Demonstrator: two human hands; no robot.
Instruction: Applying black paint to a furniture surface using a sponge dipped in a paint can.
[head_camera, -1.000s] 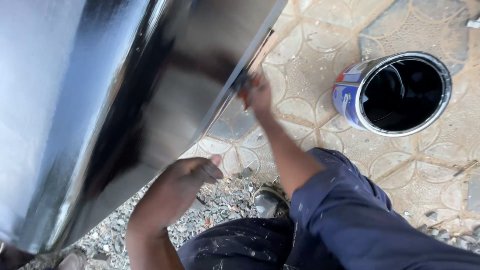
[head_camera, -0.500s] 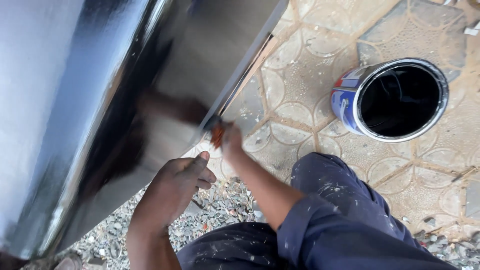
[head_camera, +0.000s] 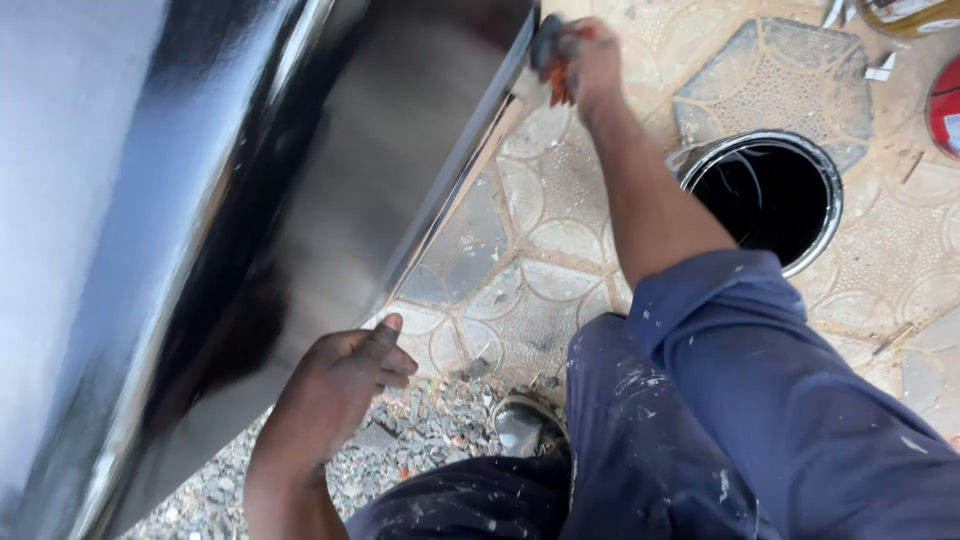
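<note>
The right hand (head_camera: 585, 55) reaches up and away from the body, its fingers wrapped around a small paintbrush (head_camera: 553, 62) with an orange handle and dark bristles. The brush tip sits against the lower edge of a large glossy black metal panel (head_camera: 200, 230) that slants across the left half of the view, at its upper corner. The left hand (head_camera: 340, 385) is loosely curled, thumb up and fingers bent inward, empty; its knuckles rest against or just beside the panel's lower face, though contact cannot be confirmed.

An open round paint can (head_camera: 765, 195) full of black paint stands on the patterned tile floor (head_camera: 520, 260), just right of the outstretched forearm, with a white rim. The person wears dark blue work clothes (head_camera: 760, 420) flecked with pale paint. A dark shoe (head_camera: 525, 425) rests on a patch of loose gravel (head_camera: 420, 430) between the left hand and the knee.

At the top right edge lie part of a yellowish container (head_camera: 905, 15) and a red round object (head_camera: 945, 105), both cut off by the frame, with small pale scraps (head_camera: 882, 68) near them.
</note>
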